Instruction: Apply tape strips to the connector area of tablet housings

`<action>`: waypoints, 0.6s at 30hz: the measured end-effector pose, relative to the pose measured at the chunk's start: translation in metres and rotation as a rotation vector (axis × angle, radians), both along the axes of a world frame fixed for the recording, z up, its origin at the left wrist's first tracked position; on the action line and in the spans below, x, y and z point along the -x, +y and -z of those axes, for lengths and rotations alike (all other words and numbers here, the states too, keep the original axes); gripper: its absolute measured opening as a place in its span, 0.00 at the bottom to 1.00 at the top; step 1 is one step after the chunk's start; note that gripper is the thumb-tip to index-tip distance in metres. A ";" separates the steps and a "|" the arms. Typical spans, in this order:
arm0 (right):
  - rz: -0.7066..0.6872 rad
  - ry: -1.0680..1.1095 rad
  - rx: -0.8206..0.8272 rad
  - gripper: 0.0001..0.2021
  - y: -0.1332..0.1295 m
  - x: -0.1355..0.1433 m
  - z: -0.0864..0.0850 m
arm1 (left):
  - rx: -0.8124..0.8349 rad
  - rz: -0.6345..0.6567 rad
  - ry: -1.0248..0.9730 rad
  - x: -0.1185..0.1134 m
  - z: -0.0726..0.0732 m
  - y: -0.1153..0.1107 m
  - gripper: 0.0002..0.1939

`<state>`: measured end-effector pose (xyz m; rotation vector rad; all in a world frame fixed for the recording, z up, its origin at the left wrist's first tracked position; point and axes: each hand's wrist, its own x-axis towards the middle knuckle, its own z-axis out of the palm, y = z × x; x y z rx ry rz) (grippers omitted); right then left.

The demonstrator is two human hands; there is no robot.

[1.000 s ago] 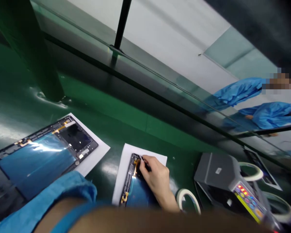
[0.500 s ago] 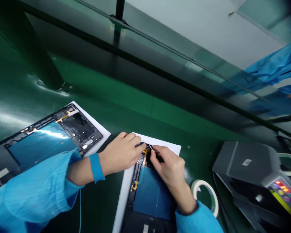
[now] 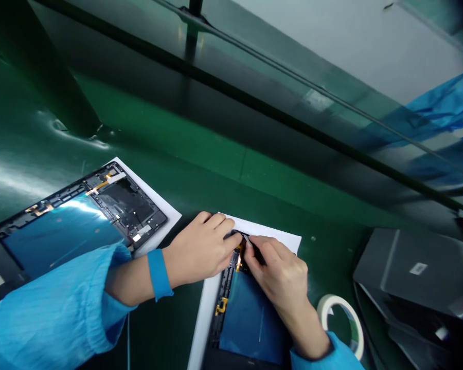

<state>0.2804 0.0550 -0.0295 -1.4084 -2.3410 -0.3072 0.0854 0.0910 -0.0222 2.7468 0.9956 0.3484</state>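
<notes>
While both hands work at the top end of the opened tablet (image 3: 250, 324), the tablet lies flat on a sheet of white paper (image 3: 272, 229), directly below the fingers. The top end sits under the fingertips; the blue panel (image 3: 241, 303) extends below them, towards the person.

Right hand (image 3: 278, 267): thumb and forefinger are closed together on a small pale piece (image 3: 247, 240), which projects from the tips just above the top edge of the tablet. The remaining fingers are curled in, and the hand covers the upper right part of the tablet.

Left hand (image 3: 204, 246): the fingers are bent, with the tips at the upper left corner of the tablet, just beside the right fingertips. Whether they grip anything cannot be told. A blue band (image 3: 159, 274) encircles the wrist.

An orange ribbon (image 3: 221, 307) is exposed along the tablet's left edge, below the left hand. A second opened tablet (image 3: 61, 231) lies to the left, beyond the left forearm. A tape roll (image 3: 324, 308) lies beside the right wrist, near a grey machine (image 3: 420, 257).
</notes>
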 end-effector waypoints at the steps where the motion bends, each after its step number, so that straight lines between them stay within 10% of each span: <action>1: -0.002 -0.005 -0.003 0.04 0.000 0.000 0.000 | -0.004 -0.001 -0.005 0.000 0.000 0.000 0.10; 18: 0.024 -0.125 0.066 0.08 -0.002 0.005 -0.004 | 0.009 -0.024 -0.023 -0.001 0.003 -0.001 0.09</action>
